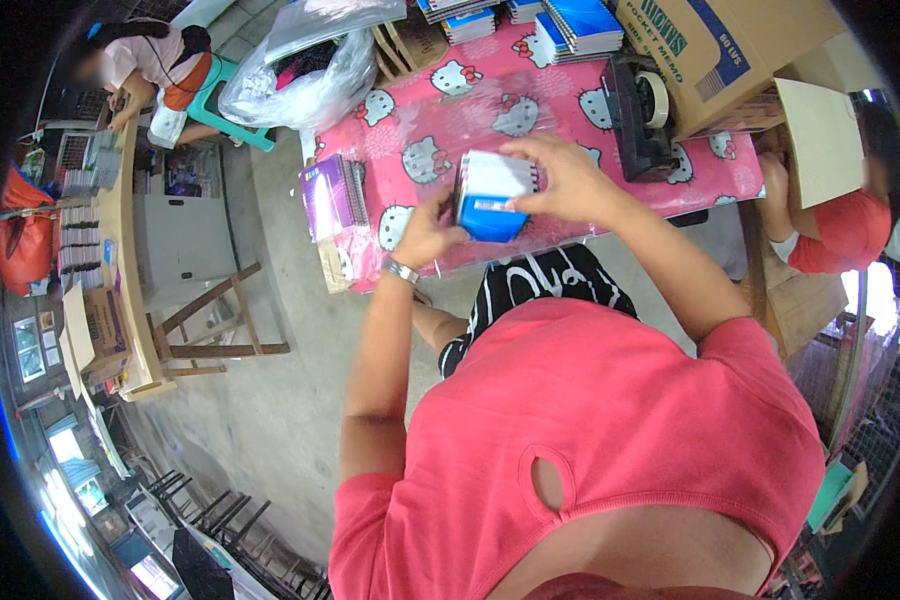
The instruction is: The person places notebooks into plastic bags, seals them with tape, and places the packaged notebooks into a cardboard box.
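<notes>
The blue notebook bundle (pixel 492 218) is located between the two grips, above the near part of the pink tabletop (pixel 400 132); whether its underside touches the surface cannot be determined. Right grip (pixel 562 180): thumb and fingers pinch the bundle at its right side. Left grip (pixel 428 236): positioned against the left side; blur prevents confirming whether its fingers close around the edge. Progress, as judged: handling of this bundle is incomplete, since it is not yet released. A purple notebook stack (pixel 322 200) stands squared to the left of the left grip, apparently arranged. Further blue notebooks (pixel 582 30) lie beyond the grips at the far side, seemingly left for handling. The tape dispenser (pixel 638 125), right of and beyond the right grip, and the cardboard box (pixel 725 65) farther out are untouched.
</notes>
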Demonstrator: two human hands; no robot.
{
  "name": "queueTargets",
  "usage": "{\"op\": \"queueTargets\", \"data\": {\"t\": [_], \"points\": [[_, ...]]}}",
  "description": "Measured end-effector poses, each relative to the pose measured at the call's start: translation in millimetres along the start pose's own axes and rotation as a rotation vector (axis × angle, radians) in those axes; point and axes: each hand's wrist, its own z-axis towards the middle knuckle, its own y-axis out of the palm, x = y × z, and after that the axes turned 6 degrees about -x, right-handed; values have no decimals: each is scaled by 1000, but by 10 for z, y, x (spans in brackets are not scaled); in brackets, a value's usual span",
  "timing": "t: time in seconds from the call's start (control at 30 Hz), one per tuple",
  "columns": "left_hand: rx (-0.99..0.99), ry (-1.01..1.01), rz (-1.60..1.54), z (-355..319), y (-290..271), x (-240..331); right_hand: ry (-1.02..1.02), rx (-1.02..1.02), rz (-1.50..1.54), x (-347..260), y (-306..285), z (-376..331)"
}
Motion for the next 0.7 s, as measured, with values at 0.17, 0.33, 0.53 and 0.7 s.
{"op": "queueTargets", "data": {"t": [0.17,0.33,0.53,0.7], "points": [[49,-85,-526,502,-415,222,488,183,860,463,272,75],[197,-202,-430,927,-463,129,860,275,1080,601,579,148],[324,-232,-148,1043,-340,-47,883,226,954,741,662,184],[412,-262,-147,1083,-257,-2,880,321,962,740,656,162]]}}
